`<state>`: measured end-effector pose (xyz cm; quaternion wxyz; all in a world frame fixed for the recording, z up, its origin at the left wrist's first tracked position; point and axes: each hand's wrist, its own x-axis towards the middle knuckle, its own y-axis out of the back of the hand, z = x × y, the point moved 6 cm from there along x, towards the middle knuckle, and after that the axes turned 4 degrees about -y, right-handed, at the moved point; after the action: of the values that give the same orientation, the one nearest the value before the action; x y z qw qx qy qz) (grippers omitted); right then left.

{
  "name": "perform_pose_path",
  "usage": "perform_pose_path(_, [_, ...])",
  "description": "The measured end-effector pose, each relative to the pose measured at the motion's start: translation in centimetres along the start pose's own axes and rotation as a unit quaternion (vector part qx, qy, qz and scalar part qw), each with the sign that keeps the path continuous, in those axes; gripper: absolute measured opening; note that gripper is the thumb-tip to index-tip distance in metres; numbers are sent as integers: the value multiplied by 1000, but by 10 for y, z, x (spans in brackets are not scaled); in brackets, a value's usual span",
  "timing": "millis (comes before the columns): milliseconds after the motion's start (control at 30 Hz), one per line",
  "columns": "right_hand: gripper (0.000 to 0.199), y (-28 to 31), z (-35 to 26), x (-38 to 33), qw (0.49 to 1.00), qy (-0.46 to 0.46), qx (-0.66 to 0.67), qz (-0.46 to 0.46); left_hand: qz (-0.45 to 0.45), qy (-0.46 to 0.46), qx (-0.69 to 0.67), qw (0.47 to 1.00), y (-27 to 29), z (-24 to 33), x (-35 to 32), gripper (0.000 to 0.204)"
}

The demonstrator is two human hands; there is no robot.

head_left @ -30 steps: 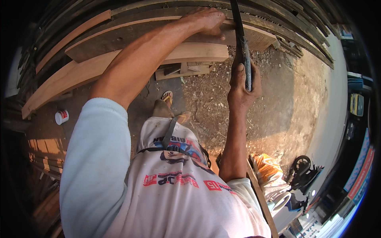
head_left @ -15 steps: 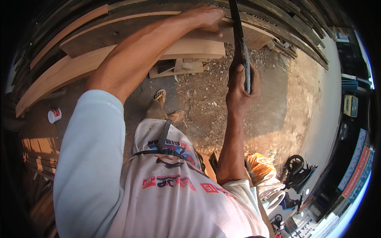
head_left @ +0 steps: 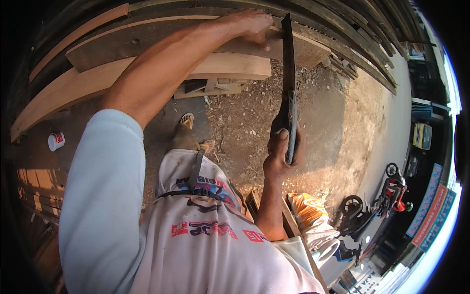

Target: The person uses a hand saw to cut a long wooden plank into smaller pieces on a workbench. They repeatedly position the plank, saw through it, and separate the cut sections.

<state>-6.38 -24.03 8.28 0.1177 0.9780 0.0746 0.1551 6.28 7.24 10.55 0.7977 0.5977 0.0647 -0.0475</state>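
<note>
Lowering saw [head_left: 289, 88], right hand [head_left: 284, 154] dropped, left hand [head_left: 249, 24] still pressing plank [head_left: 161, 39]

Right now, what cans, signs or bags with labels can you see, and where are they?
Small white can with red label: on the ground, far left.
Blue and red sign boards: right edge, long, slanted.
Orange and white bag: behind the right hand, beside parked motorbikes.

1. Dark long-bladed saw [head_left: 288, 83]: narrow, near upright, running from the handle up to the grey plank's top edge, blade edge-on and meeting the wood there.
2. Grey weathered plank [head_left: 147, 41]: long, curved by the lens, lying flat above the pale board, its right end just beside the saw.
3. Pale board [head_left: 230, 66]: lighter wood, directly beneath the grey plank, left of the saw.
</note>
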Motion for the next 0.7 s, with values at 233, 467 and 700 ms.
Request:
perform_pose_path(233, [38, -71, 14, 108, 996, 83, -11, 28, 62, -50, -13, 997, -7, 28, 3, 62])
perform_pose_path(467, [56, 32, 5, -44, 998, -51, 36, -31, 59, -2, -18, 998, -4, -1, -10, 58])
perform_pose_path(700, [41, -69, 19, 90, 998, 56, -10, 26, 72, -35, 18, 997, -12, 9, 3, 64])
